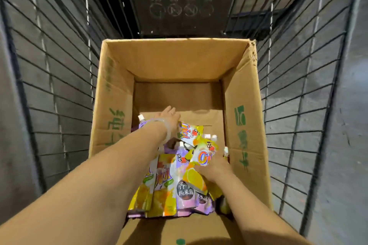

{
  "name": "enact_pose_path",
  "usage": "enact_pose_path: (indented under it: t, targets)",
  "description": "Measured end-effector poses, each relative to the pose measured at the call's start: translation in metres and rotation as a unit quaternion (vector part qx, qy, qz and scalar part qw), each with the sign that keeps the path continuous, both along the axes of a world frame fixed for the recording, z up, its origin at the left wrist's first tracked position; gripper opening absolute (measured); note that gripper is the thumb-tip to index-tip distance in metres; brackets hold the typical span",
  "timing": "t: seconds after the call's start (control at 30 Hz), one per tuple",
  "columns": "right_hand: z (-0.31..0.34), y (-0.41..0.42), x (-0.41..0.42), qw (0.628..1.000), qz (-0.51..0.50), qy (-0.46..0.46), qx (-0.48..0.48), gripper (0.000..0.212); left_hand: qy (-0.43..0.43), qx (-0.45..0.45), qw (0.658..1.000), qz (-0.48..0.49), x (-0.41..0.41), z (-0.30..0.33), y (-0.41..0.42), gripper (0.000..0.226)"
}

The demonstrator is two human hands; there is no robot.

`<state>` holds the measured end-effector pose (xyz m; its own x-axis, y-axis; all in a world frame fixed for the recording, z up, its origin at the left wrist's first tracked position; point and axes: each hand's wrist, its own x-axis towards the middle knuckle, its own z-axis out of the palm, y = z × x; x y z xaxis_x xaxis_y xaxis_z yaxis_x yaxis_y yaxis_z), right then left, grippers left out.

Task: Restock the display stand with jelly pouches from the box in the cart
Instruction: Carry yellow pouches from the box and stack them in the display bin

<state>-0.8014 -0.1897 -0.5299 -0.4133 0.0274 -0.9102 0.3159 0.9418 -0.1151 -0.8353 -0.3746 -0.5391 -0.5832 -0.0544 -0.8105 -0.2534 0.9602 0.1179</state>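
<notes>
Both arms reach down into an open cardboard box [179,61] that sits inside a wire-sided cart [59,65]. The jelly pouches [171,181], yellow and purple with white spouts, lie heaped in the near half of the box floor, while the far half shows bare cardboard. The left hand [169,119], with a pale bracelet [163,125] on the wrist, lies at the far end of the heap, its fingers stretched out flat over the top edge of a yellow pouch [189,131]; whether it grips the pouch cannot be told. The right hand [211,167] is at the right side of the heap, its fingers tucked under another yellow pouch [205,155] and hidden by it, so its grip cannot be told either.
</notes>
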Motion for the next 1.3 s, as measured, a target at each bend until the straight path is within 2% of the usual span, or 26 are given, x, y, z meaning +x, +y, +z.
enact_pose_path:
  t: [0.1, 0.3, 0.43, 0.53, 0.6, 0.67, 0.77, 0.87, 0.97, 1.07, 1.17, 1.3]
  targets:
    - [-0.011, -0.004, -0.003, 0.999, -0.032, -0.013, 0.023, 0.096, -0.013, 0.023, 0.999, 0.018, -0.011, -0.011, 0.002, 0.046]
    - [-0.018, -0.014, 0.008, 0.985, -0.170, 0.036, 0.010, 0.100, -0.057, -0.027, 0.998, -0.032, -0.001, -0.010, 0.003, 0.045]
    - [-0.030, -0.013, 0.030, 0.945, -0.312, 0.097, -0.022, 0.116, -0.068, -0.047, 0.996, -0.013, 0.009, -0.004, 0.000, 0.056]
    - [-0.035, -0.013, 0.039, 0.911, -0.400, 0.077, -0.059, 0.099, -0.058, -0.025, 0.998, 0.013, 0.011, -0.002, 0.000, 0.057]
    - [-0.026, -0.015, 0.038, 0.893, -0.441, 0.051, -0.078, 0.097, -0.060, -0.025, 0.997, 0.033, 0.011, -0.002, -0.004, 0.060]
    - [-0.016, -0.014, 0.037, 0.889, -0.447, 0.018, -0.094, 0.093, -0.085, -0.023, 0.994, 0.057, 0.011, -0.001, -0.007, 0.063]
    - [-0.005, -0.012, 0.034, 0.904, -0.420, -0.016, -0.084, 0.069, -0.126, -0.002, 0.988, 0.092, 0.012, -0.003, -0.003, 0.057]
    - [0.000, -0.008, 0.034, 0.909, -0.407, -0.018, -0.084, 0.061, -0.116, 0.019, 0.985, 0.130, 0.016, 0.006, 0.005, 0.043]
    - [0.011, -0.008, 0.034, 0.911, -0.402, -0.005, -0.097, 0.063, -0.076, 0.031, 0.977, 0.196, 0.024, 0.027, 0.006, 0.038]
    - [0.030, -0.011, 0.032, 0.904, -0.404, 0.009, -0.136, 0.061, -0.033, 0.067, 0.931, 0.357, 0.042, 0.045, -0.001, 0.057]
    - [0.058, -0.012, 0.023, 0.897, -0.396, 0.027, -0.194, 0.057, 0.010, 0.170, 0.839, 0.517, 0.059, 0.069, -0.011, 0.075]
    - [0.108, -0.014, 0.003, 0.891, -0.343, 0.012, -0.298, 0.032, 0.036, 0.261, 0.781, 0.566, 0.078, 0.111, -0.012, 0.050]
